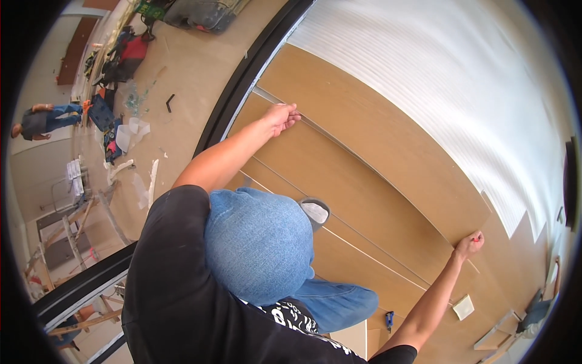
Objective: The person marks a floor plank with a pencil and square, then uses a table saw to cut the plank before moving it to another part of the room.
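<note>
I am kneeling on wood-coloured floor planks (357, 167) with both arms stretched wide. My left hand (282, 119) is closed in a pinch at a plank's long edge, near the black frame. Far to the right, my right hand (468, 246) is closed at the other end of that edge. A small red spot shows between its fingers; what it is cannot be made out. A dark, narrow line runs along the plank edge from one hand to the other. What the left fingers pinch is hidden.
White ribbed underlay (424, 79) spreads beyond the planks. A black frame rail (242, 79) borders the left side. Near my right forearm lie a blue-handled tool (389, 320) and a white square piece (463, 307). Another person (45, 119) stands far left among scattered materials.
</note>
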Demonstrator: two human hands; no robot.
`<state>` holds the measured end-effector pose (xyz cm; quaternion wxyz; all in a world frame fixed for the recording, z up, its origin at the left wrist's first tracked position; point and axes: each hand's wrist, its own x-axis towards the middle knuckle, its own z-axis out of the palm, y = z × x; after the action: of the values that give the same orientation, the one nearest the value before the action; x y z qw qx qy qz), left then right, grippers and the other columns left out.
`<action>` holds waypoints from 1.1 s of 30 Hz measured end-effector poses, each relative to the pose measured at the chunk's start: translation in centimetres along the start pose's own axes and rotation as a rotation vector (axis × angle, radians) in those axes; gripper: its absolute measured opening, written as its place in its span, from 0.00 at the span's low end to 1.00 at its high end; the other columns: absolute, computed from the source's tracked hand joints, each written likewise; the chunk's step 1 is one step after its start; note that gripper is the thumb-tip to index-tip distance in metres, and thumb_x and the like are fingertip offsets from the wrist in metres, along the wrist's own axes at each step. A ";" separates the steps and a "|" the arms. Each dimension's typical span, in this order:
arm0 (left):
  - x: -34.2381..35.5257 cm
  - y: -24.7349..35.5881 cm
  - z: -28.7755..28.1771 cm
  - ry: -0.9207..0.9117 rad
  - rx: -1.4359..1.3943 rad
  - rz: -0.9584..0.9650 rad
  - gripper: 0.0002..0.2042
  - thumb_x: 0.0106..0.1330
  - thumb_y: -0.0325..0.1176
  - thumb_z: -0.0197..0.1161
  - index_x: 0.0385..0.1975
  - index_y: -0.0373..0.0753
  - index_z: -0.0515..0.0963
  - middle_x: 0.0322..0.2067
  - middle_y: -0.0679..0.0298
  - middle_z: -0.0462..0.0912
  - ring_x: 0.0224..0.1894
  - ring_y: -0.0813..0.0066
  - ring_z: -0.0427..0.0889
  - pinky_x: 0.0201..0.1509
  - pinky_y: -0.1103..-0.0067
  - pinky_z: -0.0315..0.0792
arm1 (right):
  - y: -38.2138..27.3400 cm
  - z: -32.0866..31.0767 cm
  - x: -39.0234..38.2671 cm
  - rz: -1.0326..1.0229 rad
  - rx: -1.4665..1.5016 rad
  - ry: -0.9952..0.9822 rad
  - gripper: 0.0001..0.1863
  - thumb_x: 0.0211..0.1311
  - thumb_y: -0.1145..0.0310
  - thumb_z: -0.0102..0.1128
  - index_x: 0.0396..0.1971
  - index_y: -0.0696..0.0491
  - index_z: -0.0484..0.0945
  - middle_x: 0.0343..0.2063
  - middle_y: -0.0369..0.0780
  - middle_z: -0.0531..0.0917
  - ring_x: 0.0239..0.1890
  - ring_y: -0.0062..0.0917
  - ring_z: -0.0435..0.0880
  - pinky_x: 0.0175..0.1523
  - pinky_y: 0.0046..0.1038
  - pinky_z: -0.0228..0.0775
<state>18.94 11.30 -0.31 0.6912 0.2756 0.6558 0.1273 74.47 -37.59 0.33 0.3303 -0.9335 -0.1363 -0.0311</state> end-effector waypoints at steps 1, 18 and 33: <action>0.0 0.1 0.0 -0.014 0.017 0.000 0.08 0.73 0.38 0.54 0.38 0.39 0.74 0.30 0.69 0.80 0.30 0.83 0.80 0.30 0.88 0.73 | 0.1 0.3 0.4 -0.022 -0.009 0.003 0.20 0.71 0.56 0.49 0.41 0.62 0.74 0.34 0.40 0.79 0.35 0.24 0.77 0.43 0.26 0.70; 1.6 2.9 0.1 -0.123 0.562 0.061 0.18 0.73 0.47 0.52 0.41 0.35 0.72 0.29 0.59 0.84 0.24 0.78 0.81 0.22 0.85 0.74 | 3.1 2.9 1.5 -0.070 0.043 -0.227 0.16 0.68 0.62 0.50 0.22 0.55 0.71 0.20 0.32 0.69 0.26 0.20 0.68 0.31 0.27 0.60; 0.5 2.3 2.1 0.016 0.694 -0.002 0.15 0.73 0.50 0.50 0.35 0.43 0.71 0.24 0.67 0.81 0.20 0.84 0.77 0.19 0.88 0.67 | -0.2 3.6 0.3 0.111 -0.045 -0.045 0.15 0.64 0.62 0.60 0.44 0.57 0.79 0.37 0.48 0.82 0.42 0.41 0.79 0.48 0.37 0.72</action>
<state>21.51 12.96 0.47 0.5511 0.4924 0.6659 -0.1018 74.60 -35.11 -2.31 0.3071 -0.9473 -0.0911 0.0049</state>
